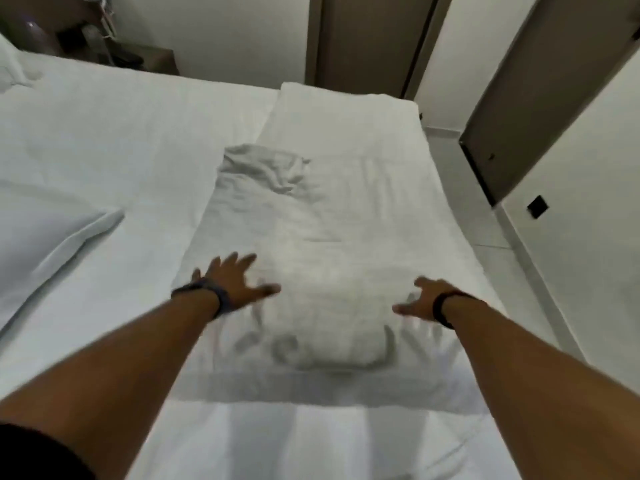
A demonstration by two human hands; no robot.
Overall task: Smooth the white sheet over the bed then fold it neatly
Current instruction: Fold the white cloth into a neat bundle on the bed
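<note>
Nearest to us, two bare forearms reach from the near edge toward the middle of the bed (104, 126), a wide mattress covered in smooth white fabric; a dark short sleeve (38, 455) shows at the near left corner. Each wrist carries a dark band: the left wristband (204, 296) is broad, the right wristband (441, 310) narrow.

The white sheet (332, 216), a long strip of creased cotton lying lengthwise on the right half of the bed, runs from its near edge by our arms to the far end of the mattress. Its far-left part is bunched into a crumpled mound; its near part shows soft ridges between the hands.

Our left hand (235, 278) lies palm down on the sheet near its left edge, fingers spread wide and pinching nothing. Our right hand (419, 303) lies near the sheet's right side, fingers likewise splayed and flat; motion blur hides whether its fingertips press into the cloth.

At left, a white pillow (52, 244) rests on the bed, well apart from the sheet. To the right, pale tiled floor (502, 237) borders the mattress, and beyond it stand brown wardrobe doors (540, 109) between white wall panels. Dark, indistinct objects occupy the far left corner.
</note>
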